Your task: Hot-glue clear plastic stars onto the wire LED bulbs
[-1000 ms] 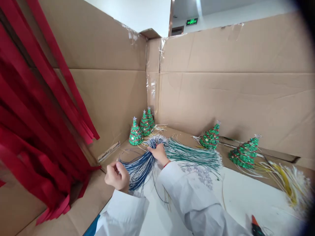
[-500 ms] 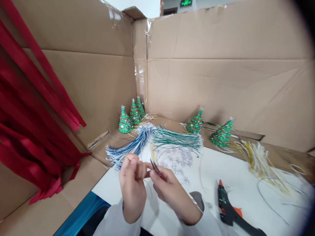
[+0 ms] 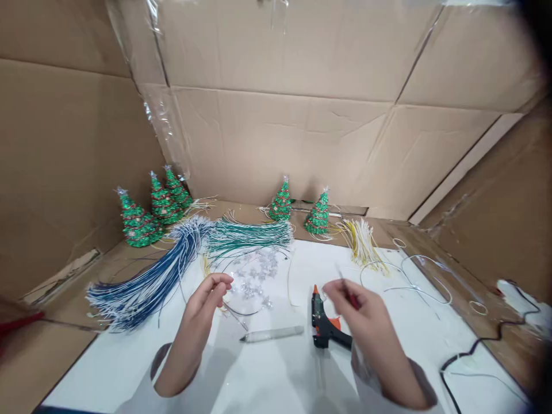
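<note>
My left hand (image 3: 206, 300) hovers over the white table (image 3: 276, 368), fingers curled and pinched on a thin wire that trails down to the right. My right hand (image 3: 360, 310) is closed on a thin red-tipped stick or wire, just above a black and orange glue gun (image 3: 324, 323). A clear glue stick (image 3: 272, 333) lies between my hands. A bundle of blue wires (image 3: 146, 282) lies to the left of my left hand, a bundle of green wires (image 3: 250, 234) beyond it. Small clear stars (image 3: 256, 273) are scattered near the middle.
Three small green tinsel trees (image 3: 150, 210) stand at the back left, two more (image 3: 299, 210) at the back middle. Yellow-white wires (image 3: 362, 241) and loose wire loops (image 3: 414, 276) lie right. A black cable (image 3: 483, 345) runs at the right edge. Cardboard walls (image 3: 302, 132) enclose the table.
The view swung right and down; the red strips are almost out of view. My hands, together half a second ago, have moved apart, the right one now over the glue gun.
</note>
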`<state>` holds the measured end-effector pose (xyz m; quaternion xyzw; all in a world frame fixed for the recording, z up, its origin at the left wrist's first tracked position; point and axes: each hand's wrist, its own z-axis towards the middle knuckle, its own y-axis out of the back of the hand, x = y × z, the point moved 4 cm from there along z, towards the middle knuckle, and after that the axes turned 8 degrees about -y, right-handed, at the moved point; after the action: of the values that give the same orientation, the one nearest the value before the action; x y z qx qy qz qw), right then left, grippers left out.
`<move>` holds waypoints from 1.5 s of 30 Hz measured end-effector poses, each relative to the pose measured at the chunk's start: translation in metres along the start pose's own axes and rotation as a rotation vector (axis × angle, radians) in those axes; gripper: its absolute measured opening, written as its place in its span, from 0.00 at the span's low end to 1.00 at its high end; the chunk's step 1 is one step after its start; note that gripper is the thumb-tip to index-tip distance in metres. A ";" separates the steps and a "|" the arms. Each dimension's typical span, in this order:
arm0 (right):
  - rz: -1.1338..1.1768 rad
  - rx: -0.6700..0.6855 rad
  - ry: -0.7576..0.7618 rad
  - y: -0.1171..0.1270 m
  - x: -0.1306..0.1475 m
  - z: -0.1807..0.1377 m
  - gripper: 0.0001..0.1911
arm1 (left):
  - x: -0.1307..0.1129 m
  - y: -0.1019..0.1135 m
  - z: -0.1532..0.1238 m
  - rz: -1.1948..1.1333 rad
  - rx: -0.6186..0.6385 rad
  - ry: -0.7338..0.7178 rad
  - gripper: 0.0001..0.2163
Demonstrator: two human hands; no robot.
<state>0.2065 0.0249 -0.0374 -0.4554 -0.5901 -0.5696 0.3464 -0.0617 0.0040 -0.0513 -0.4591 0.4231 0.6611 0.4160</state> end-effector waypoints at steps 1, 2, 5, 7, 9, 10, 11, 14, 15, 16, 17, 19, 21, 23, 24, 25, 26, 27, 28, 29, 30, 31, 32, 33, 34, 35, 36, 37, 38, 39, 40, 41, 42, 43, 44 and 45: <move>-0.085 -0.122 0.002 0.019 -0.004 0.010 0.19 | 0.004 0.001 0.007 0.118 0.076 -0.009 0.12; -0.177 -0.202 -0.001 0.034 -0.008 0.019 0.20 | 0.008 0.001 0.014 0.236 0.150 -0.035 0.13; -0.445 -0.326 0.012 0.063 -0.025 0.038 0.24 | 0.012 0.005 0.040 0.602 0.242 -0.187 0.13; -0.587 -0.343 -0.012 0.070 -0.042 0.043 0.25 | 0.016 0.005 0.058 0.797 0.273 -0.254 0.13; -0.644 -0.270 -0.061 0.069 -0.059 0.042 0.25 | 0.022 0.001 0.076 0.958 0.330 -0.293 0.14; -0.652 -0.219 -0.097 0.067 -0.068 0.040 0.25 | 0.026 -0.002 0.085 1.034 0.351 -0.302 0.14; -0.660 -0.174 -0.134 0.064 -0.076 0.038 0.24 | 0.031 -0.006 0.094 1.102 0.363 -0.302 0.14; -0.708 -0.132 -0.187 0.058 -0.096 0.035 0.21 | 0.049 -0.014 0.118 1.230 0.352 -0.249 0.13; -0.726 -0.139 -0.165 0.056 -0.101 0.035 0.19 | 0.056 -0.016 0.124 1.239 0.350 -0.235 0.12; -0.738 -0.151 -0.129 0.054 -0.106 0.035 0.19 | 0.062 -0.017 0.129 1.240 0.349 -0.218 0.12; -0.744 -0.164 -0.091 0.053 -0.111 0.037 0.19 | 0.067 -0.018 0.133 1.238 0.348 -0.201 0.11; -0.754 -0.181 -0.044 0.051 -0.123 0.040 0.20 | 0.076 -0.017 0.137 1.228 0.352 -0.170 0.10; -0.763 -0.177 -0.036 0.050 -0.134 0.041 0.21 | 0.081 -0.016 0.139 1.212 0.356 -0.154 0.09; -0.782 -0.186 -0.031 0.049 -0.140 0.041 0.21 | 0.083 -0.013 0.138 1.189 0.359 -0.157 0.09; -0.797 -0.212 -0.024 0.050 -0.141 0.039 0.21 | 0.083 -0.011 0.138 1.174 0.359 -0.163 0.09; -0.810 -0.252 -0.012 0.051 -0.140 0.037 0.20 | 0.082 -0.009 0.137 1.158 0.359 -0.170 0.09; -0.813 -0.300 0.008 0.053 -0.136 0.034 0.20 | 0.080 -0.007 0.136 1.141 0.357 -0.178 0.09; -0.803 -0.341 0.031 0.054 -0.132 0.030 0.20 | 0.078 -0.005 0.135 1.124 0.353 -0.184 0.09; -0.779 -0.366 0.057 0.056 -0.127 0.026 0.20 | 0.074 -0.003 0.134 1.116 0.350 -0.189 0.10; -0.743 -0.380 0.079 0.056 -0.121 0.022 0.20 | 0.070 -0.001 0.133 1.096 0.338 -0.195 0.10; -0.708 -0.380 0.091 0.057 -0.116 0.018 0.20 | 0.065 0.000 0.131 1.053 0.319 -0.203 0.10; -0.682 -0.367 0.096 0.056 -0.111 0.014 0.20 | 0.060 0.001 0.128 0.968 0.294 -0.212 0.10; -0.671 -0.340 0.094 0.055 -0.108 0.010 0.19 | 0.054 0.000 0.125 0.816 0.265 -0.215 0.10; -0.671 -0.304 0.085 0.052 -0.105 0.006 0.18 | 0.049 0.000 0.122 0.621 0.245 -0.205 0.10; -0.678 -0.259 0.074 0.049 -0.104 0.003 0.17 | 0.044 -0.001 0.119 0.405 0.227 -0.178 0.10; -0.692 -0.206 0.059 0.044 -0.104 0.000 0.17 | 0.040 -0.002 0.117 0.210 0.217 -0.137 0.11; -0.709 -0.149 0.042 0.040 -0.105 -0.003 0.17 | 0.037 -0.001 0.115 0.070 0.194 -0.096 0.12; -0.730 -0.098 0.018 0.036 -0.107 -0.006 0.18 | 0.035 0.001 0.114 -0.016 0.162 -0.068 0.12; -0.754 -0.049 -0.010 0.032 -0.109 -0.009 0.20 | 0.033 0.005 0.113 -0.040 0.125 -0.054 0.12; -0.779 -0.003 -0.040 0.028 -0.112 -0.011 0.22 | 0.032 0.011 0.113 0.002 0.081 -0.061 0.11; -0.800 0.039 -0.070 0.025 -0.115 -0.012 0.24 | 0.030 0.017 0.112 0.104 0.036 -0.090 0.11; -0.811 0.070 -0.093 0.023 -0.117 -0.014 0.26 | 0.028 0.023 0.111 0.254 -0.011 -0.140 0.12; -0.811 0.090 -0.106 0.021 -0.119 -0.015 0.27 | 0.026 0.027 0.107 0.427 -0.053 -0.206 0.13; -0.798 0.094 -0.109 0.020 -0.120 -0.015 0.27 | 0.023 0.028 0.102 0.595 -0.082 -0.283 0.15; -0.778 0.086 -0.104 0.020 -0.120 -0.016 0.28 | 0.021 0.026 0.094 0.725 -0.080 -0.359 0.16; -0.755 0.071 -0.096 0.020 -0.120 -0.015 0.29 | 0.020 0.020 0.084 0.796 -0.026 -0.414 0.15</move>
<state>0.2648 -0.0086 -0.1395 -0.2195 -0.7513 -0.6143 0.0998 -0.1060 0.0805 -0.0484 -0.1238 0.4661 0.8531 0.1993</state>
